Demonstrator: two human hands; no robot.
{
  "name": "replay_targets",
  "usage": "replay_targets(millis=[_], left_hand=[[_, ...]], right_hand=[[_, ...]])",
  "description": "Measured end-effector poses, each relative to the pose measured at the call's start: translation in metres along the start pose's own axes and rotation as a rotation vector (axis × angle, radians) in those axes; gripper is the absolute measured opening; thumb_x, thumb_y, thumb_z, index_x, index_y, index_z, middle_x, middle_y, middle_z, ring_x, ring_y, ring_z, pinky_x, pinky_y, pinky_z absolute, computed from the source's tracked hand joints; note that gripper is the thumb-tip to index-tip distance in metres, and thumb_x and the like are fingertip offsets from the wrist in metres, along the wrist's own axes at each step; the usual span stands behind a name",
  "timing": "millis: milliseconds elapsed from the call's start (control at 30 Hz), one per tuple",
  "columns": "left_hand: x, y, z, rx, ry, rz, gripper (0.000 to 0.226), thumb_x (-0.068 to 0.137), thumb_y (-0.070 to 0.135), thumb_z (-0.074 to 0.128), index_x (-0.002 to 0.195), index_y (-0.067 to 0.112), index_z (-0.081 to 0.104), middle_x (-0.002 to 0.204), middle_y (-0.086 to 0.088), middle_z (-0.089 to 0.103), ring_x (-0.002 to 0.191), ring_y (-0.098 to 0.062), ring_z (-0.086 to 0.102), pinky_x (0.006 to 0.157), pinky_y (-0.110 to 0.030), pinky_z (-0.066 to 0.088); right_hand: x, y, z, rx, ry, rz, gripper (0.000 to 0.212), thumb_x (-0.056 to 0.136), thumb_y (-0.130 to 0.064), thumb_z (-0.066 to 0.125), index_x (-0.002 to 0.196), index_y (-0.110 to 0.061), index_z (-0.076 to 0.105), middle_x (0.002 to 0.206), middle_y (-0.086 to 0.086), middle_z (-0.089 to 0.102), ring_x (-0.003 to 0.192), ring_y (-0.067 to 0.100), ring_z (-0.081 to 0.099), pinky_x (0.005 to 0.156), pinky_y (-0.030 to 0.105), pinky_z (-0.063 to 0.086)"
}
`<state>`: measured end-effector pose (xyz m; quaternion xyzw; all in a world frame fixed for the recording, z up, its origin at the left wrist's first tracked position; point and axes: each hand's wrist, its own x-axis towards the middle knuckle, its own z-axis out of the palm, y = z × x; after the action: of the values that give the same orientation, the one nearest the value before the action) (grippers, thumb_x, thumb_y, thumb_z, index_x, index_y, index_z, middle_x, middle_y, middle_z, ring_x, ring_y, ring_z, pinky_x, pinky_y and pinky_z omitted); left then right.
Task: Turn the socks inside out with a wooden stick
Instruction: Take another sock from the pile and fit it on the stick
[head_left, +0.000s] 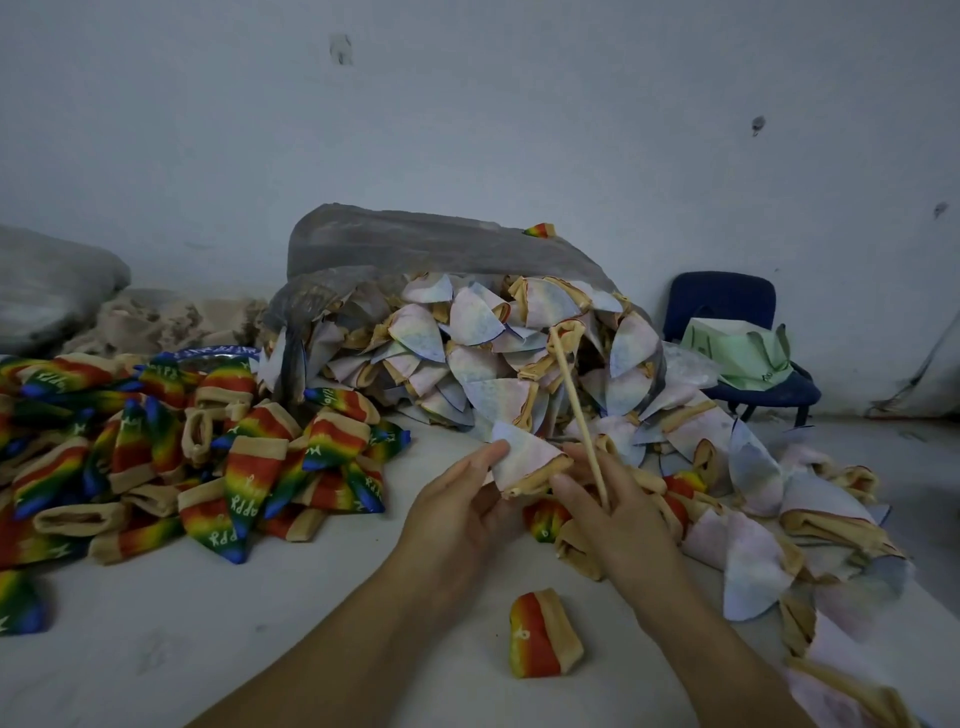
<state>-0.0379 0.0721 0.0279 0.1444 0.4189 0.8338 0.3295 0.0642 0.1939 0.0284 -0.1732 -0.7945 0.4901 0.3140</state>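
A pale, inside-out sock (524, 460) with a tan cuff is held up in the middle of the view. My left hand (462, 512) pinches its left side. My right hand (618, 519) touches the cuff with a finger and grips a thin wooden stick (574, 402), which slants up and away to the left. A heap of pale inside-out socks (498, 364) spills from a grey plastic bag (415, 244) behind. Rainbow-coloured socks (208, 447) lie piled on the left. One rainbow sock (543, 636) lies alone in front of my hands.
The white work surface (260, 623) carries everything. A blue chair (727, 322) with a green bag (737, 358) stands at the back right against the wall. Grey sacks (52, 286) sit at the far left. More pale socks (779, 530) trail along the right side.
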Motion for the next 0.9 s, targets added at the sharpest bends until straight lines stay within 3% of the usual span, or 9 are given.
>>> replay_targets(millis=[133,233,333,433,533,600,667,800,900], left_hand=[[0.003,-0.004,-0.007,0.042,-0.058,-0.020,0.025,0.091,0.018,0.058,0.102,0.005,0.077,0.106,-0.015,0.075,0.099,-0.027,0.072,0.071,-0.028,0.059],[-0.001,-0.006,-0.009,0.321,-0.110,0.005,0.028,0.082,0.041,0.066,0.103,0.029,0.079,0.109,0.002,0.075,0.105,-0.015,0.070,0.081,-0.024,0.055],[-0.003,-0.011,-0.008,0.712,-0.158,0.079,0.055,0.071,0.066,0.063,0.123,0.048,0.061,0.134,0.022,0.053,0.117,-0.004,0.055,0.087,-0.015,0.044],[0.000,-0.016,-0.006,0.865,-0.149,0.105,0.074,0.075,0.065,0.064,0.142,0.040,0.047,0.138,0.027,0.038,0.122,0.002,0.043,0.090,-0.011,0.036],[0.000,-0.016,-0.007,0.900,-0.060,0.194,0.047,0.094,0.043,0.060,0.139,0.035,0.053,0.138,0.023,0.049,0.114,0.006,0.050,0.083,-0.002,0.041],[0.001,-0.017,-0.008,0.856,0.020,0.237,0.035,0.097,0.034,0.058,0.132,0.031,0.062,0.133,0.014,0.062,0.116,-0.001,0.058,0.098,-0.016,0.047],[0.000,-0.017,-0.005,0.781,0.086,0.257,0.026,0.098,0.029,0.059,0.121,0.032,0.068,0.122,0.013,0.068,0.112,0.000,0.062,0.097,-0.018,0.049],[-0.005,-0.010,0.004,0.620,0.069,0.296,0.035,0.097,0.021,0.060,0.095,0.053,0.074,0.121,0.031,0.063,0.110,0.014,0.057,0.086,-0.005,0.046],[-0.008,-0.011,0.005,0.547,0.051,0.282,0.033,0.095,0.020,0.063,0.090,0.050,0.076,0.120,0.021,0.068,0.113,0.004,0.061,0.094,-0.017,0.050]], right_hand=[[0.002,0.003,0.001,-0.007,0.018,-0.059,0.016,0.089,-0.035,0.061,0.095,-0.050,0.060,0.092,-0.034,0.063,0.088,-0.016,0.057,0.069,-0.001,0.040],[0.004,0.006,0.001,0.000,0.062,-0.056,0.017,0.091,-0.028,0.061,0.086,-0.044,0.062,0.083,-0.034,0.064,0.081,-0.017,0.058,0.063,-0.002,0.039],[0.005,0.008,0.001,-0.038,0.098,-0.046,0.019,0.091,-0.027,0.060,0.079,-0.043,0.059,0.079,-0.035,0.062,0.078,-0.017,0.056,0.061,-0.002,0.038],[0.005,0.008,0.003,-0.070,0.126,-0.049,0.020,0.091,-0.027,0.061,0.076,-0.040,0.057,0.074,-0.021,0.065,0.075,-0.017,0.055,0.060,-0.002,0.037],[0.003,0.006,0.007,-0.090,0.111,-0.062,0.019,0.092,-0.026,0.059,0.077,-0.038,0.056,0.077,-0.011,0.062,0.075,-0.010,0.056,0.061,0.003,0.040],[0.004,0.007,0.010,-0.119,0.098,-0.092,0.016,0.093,-0.028,0.057,0.080,-0.038,0.056,0.081,-0.007,0.061,0.075,-0.001,0.057,0.061,0.010,0.042],[0.004,0.009,0.013,-0.174,0.095,-0.114,0.009,0.093,-0.035,0.054,0.084,-0.037,0.055,0.083,-0.006,0.059,0.074,0.005,0.056,0.062,0.017,0.044],[0.005,0.010,0.018,-0.263,0.109,-0.125,0.021,0.087,-0.048,0.056,0.105,-0.036,0.056,0.103,-0.017,0.054,0.092,0.006,0.056,0.074,0.028,0.048],[0.006,0.008,0.018,-0.280,0.113,-0.158,0.035,0.092,-0.041,0.053,0.125,-0.029,0.058,0.124,-0.012,0.054,0.116,0.006,0.049,0.091,0.030,0.045]])
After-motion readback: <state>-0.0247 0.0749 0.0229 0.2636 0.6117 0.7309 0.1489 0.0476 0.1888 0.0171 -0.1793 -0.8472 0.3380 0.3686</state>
